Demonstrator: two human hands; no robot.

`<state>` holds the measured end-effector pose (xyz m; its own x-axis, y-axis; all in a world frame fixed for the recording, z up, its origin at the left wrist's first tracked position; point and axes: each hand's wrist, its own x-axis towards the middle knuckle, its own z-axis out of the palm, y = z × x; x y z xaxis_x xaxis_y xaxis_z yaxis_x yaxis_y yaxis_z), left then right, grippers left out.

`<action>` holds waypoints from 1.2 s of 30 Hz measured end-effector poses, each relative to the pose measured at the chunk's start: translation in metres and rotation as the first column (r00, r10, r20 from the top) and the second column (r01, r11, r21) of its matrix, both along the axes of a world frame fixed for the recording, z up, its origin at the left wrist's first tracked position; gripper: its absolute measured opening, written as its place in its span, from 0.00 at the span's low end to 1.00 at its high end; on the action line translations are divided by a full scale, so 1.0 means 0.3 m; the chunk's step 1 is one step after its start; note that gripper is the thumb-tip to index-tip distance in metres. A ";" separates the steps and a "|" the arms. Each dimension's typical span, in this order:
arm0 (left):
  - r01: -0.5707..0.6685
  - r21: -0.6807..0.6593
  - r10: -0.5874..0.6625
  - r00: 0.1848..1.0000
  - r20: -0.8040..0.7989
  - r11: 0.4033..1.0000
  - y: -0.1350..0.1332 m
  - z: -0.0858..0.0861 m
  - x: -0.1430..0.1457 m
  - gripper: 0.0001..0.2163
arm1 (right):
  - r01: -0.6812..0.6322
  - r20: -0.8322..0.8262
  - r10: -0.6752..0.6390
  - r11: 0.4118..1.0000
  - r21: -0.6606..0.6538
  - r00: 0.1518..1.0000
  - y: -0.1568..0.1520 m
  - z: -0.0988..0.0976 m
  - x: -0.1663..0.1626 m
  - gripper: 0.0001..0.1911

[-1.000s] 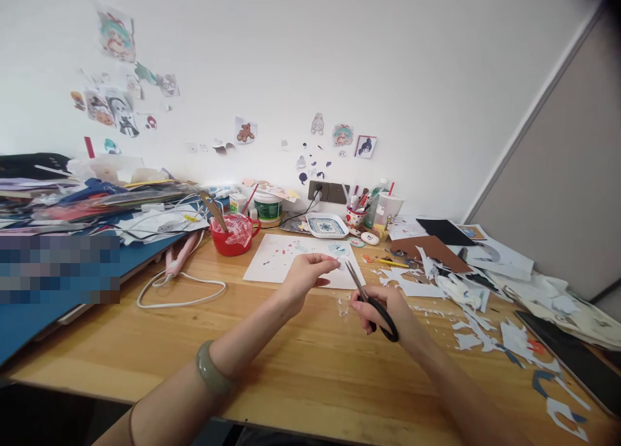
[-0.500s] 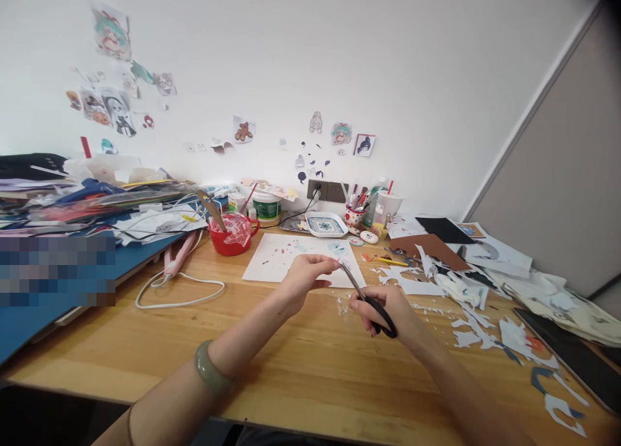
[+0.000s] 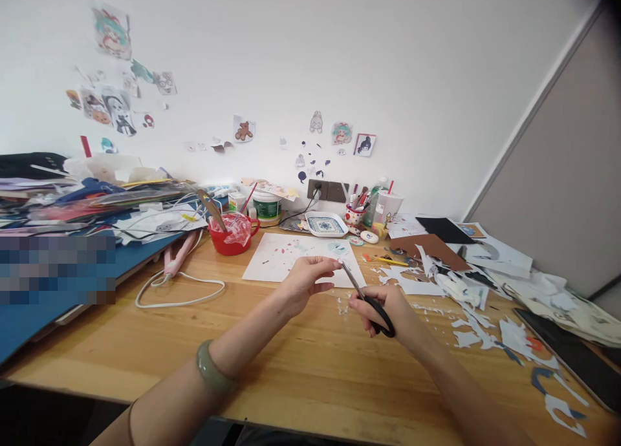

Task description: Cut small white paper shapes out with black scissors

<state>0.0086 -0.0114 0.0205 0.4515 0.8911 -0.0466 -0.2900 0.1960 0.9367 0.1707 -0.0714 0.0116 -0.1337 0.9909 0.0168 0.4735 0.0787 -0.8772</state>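
Observation:
My right hand [image 3: 381,309] grips a pair of scissors with black handles [image 3: 383,317], its blades slanting up and left to the fingertips of my other hand. My left hand [image 3: 310,278] is pinched at thumb and forefinger, right at the blade tips. Whatever lies in that pinch is too small to make out. Behind and below the fingers lies a white sheet of paper [image 3: 264,262], with several tiny coloured cut-outs on it. Small white snippets [image 3: 343,302] are scattered on the wooden table [image 3: 272,362] beneath the scissors.
On the left stand a red mug [image 3: 230,236] and a pink tool with a white cord [image 3: 179,255]. A patterned dish [image 3: 326,225] and a pen cup [image 3: 355,214] are at the back. Paper scraps [image 3: 468,329], brown paper [image 3: 427,249] and a dark tablet [image 3: 572,355] lie on the right.
Both hands stay in nearly the same place. The left fingers have shifted very slightly, and the scissors have tilted a little. Nothing was let go.

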 end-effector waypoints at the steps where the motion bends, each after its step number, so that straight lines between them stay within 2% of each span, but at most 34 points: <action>1: 0.001 -0.013 -0.001 1.000 0.009 1.000 -0.001 0.000 0.001 0.11 | 0.002 0.001 -0.002 1.000 0.000 1.000 0.000 -0.001 0.000 0.12; 14: 0.099 -0.203 -0.044 0.966 0.256 0.974 -0.015 -0.029 0.023 0.08 | 0.024 0.010 -0.024 0.998 0.052 1.000 -0.001 -0.006 -0.008 0.11; 24: 0.171 -0.254 -0.065 0.923 0.379 0.952 -0.026 -0.047 0.035 0.07 | 0.011 -0.009 -0.010 0.996 0.084 1.000 -0.010 0.000 -0.013 0.11; 36: 0.199 -0.249 -0.079 0.903 0.423 0.948 -0.026 -0.051 0.038 0.07 | 0.003 0.003 -0.003 0.993 0.115 1.000 -0.005 -0.009 -0.011 0.11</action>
<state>0.0201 -0.0191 0.0051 0.6028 0.7947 -0.0710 -0.5803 0.4978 0.6446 0.1675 -0.0729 0.0090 -0.1310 0.9828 0.1302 0.4763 0.1776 -0.8612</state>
